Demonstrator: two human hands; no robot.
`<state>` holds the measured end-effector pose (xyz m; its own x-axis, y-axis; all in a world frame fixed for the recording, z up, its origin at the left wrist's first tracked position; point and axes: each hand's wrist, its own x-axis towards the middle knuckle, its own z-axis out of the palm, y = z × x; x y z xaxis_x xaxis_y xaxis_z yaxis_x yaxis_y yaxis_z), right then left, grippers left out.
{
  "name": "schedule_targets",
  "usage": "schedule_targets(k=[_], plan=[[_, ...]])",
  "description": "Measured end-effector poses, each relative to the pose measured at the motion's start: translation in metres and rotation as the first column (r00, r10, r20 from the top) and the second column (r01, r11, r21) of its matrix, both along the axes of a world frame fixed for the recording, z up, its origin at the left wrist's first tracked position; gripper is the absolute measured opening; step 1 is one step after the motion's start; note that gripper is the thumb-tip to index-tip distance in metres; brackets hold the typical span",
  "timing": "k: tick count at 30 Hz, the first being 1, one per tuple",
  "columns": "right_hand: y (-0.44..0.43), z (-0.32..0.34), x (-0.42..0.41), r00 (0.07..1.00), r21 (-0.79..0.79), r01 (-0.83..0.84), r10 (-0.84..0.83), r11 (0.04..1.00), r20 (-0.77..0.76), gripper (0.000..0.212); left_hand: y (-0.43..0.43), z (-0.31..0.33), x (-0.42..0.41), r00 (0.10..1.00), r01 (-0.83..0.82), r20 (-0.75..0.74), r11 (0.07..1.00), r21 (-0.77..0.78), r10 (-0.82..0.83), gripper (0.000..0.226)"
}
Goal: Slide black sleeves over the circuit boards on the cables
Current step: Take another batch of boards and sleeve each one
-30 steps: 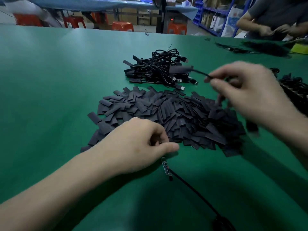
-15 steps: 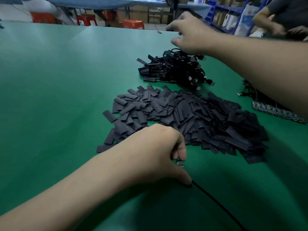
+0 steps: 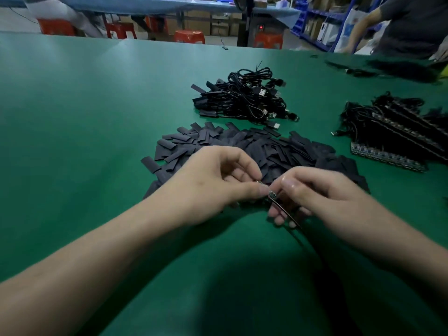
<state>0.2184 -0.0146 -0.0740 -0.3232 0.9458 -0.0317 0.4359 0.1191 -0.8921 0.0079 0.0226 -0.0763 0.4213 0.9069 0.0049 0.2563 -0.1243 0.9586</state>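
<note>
A heap of flat black sleeves (image 3: 261, 151) lies on the green table (image 3: 84, 141), just beyond my hands. My left hand (image 3: 208, 183) pinches the tip of a small circuit board (image 3: 272, 195) between thumb and forefinger. My right hand (image 3: 322, 192) pinches the same board from the other side, and its thin black cable (image 3: 291, 218) runs down past my right fingers toward me. Whether a sleeve is on the board is hidden by my fingers. A bundle of sleeved cables (image 3: 244, 98) sits farther back.
A stack of cables with bare circuit boards (image 3: 397, 137) lies at the right. More black parts (image 3: 397, 69) lie at the far right edge, where another person (image 3: 407, 25) works. Red stools (image 3: 189, 36) stand beyond the table's far edge.
My right hand has come back from the far cable bundle and now meets my left hand at the circuit board. My left hand has lifted the board off the table.
</note>
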Motion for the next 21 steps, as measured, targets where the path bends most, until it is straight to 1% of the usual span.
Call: schedule_targets(k=[1, 3, 5, 6, 7, 8, 9, 10, 11, 12, 14, 16, 19, 21], plan=[[0.000, -0.003, -0.002, 0.998, -0.051, -0.010, 0.007, 0.999, -0.065, 0.034, -0.002, -0.002, 0.002, 0.999, -0.022, 0.048, 1.000, -0.001, 0.022, 0.021], [0.000, -0.009, -0.004, 0.989, -0.086, -0.017, 0.004, 0.996, -0.146, 0.021, -0.002, -0.004, 0.003, 0.994, -0.034, 0.103, 0.999, 0.018, 0.032, 0.021], [0.001, -0.013, 0.000, 0.985, -0.068, 0.038, -0.049, 0.997, -0.163, 0.018, 0.002, -0.006, 0.001, 0.993, -0.102, 0.069, 0.988, 0.118, 0.095, 0.010], [0.002, -0.014, 0.004, 0.983, -0.046, 0.084, -0.090, 0.995, -0.162, 0.019, 0.005, -0.008, -0.003, 0.986, -0.163, 0.002, 0.961, 0.222, 0.167, 0.006], [0.002, -0.016, 0.009, 0.980, -0.004, 0.141, -0.140, 0.990, -0.144, 0.020, 0.008, -0.011, -0.007, 0.962, -0.207, -0.098, 0.912, 0.353, 0.256, 0.006], [0.002, -0.018, 0.013, 0.978, 0.077, 0.199, -0.192, 0.977, -0.087, 0.019, 0.010, -0.013, -0.010, 0.918, -0.212, -0.205, 0.858, 0.469, 0.340, 0.006], [0.002, -0.021, 0.018, 0.970, 0.192, 0.238, -0.243, 0.952, 0.004, 0.016, 0.010, -0.015, -0.013, 0.870, -0.187, -0.296, 0.820, 0.540, 0.393, 0.005], [0.000, -0.024, 0.022, 0.955, 0.306, 0.247, -0.285, 0.919, 0.087, 0.015, 0.009, -0.017, -0.014, 0.836, -0.151, -0.361, 0.806, 0.572, 0.413, 0.008], [-0.002, -0.026, 0.022, 0.942, 0.387, 0.236, -0.308, 0.891, 0.135, 0.016, 0.008, -0.018, -0.014, 0.818, -0.116, -0.404, 0.805, 0.581, 0.410, 0.014], [-0.004, -0.028, 0.021, 0.939, 0.429, 0.221, -0.309, 0.876, 0.148, 0.017, 0.006, -0.020, -0.014, 0.810, -0.086, -0.431, 0.808, 0.583, 0.397, 0.022], [-0.007, -0.033, 0.016, 0.947, 0.461, 0.183, -0.282, 0.869, 0.156, 0.019, 0.003, -0.023, -0.012, 0.787, -0.016, -0.487, 0.802, 0.598, 0.379, 0.039], [-0.006, -0.037, 0.016, 0.953, 0.460, 0.164, -0.261, 0.873, 0.155, 0.019, -0.001, -0.026, -0.009, 0.757, 0.038, -0.532, 0.788, 0.615, 0.378, 0.049], [-0.005, -0.039, 0.019, 0.968, 0.411, 0.174, -0.233, 0.895, 0.096, 0.016, -0.002, -0.029, -0.006, 0.761, 0.055, -0.531, 0.779, 0.625, 0.373, 0.048], [-0.005, -0.041, 0.020, 0.976, 0.384, 0.170, -0.209, 0.908, 0.063, 0.018, 0.000, -0.030, -0.008, 0.776, 0.051, -0.514, 0.775, 0.629, 0.366, 0.036]])
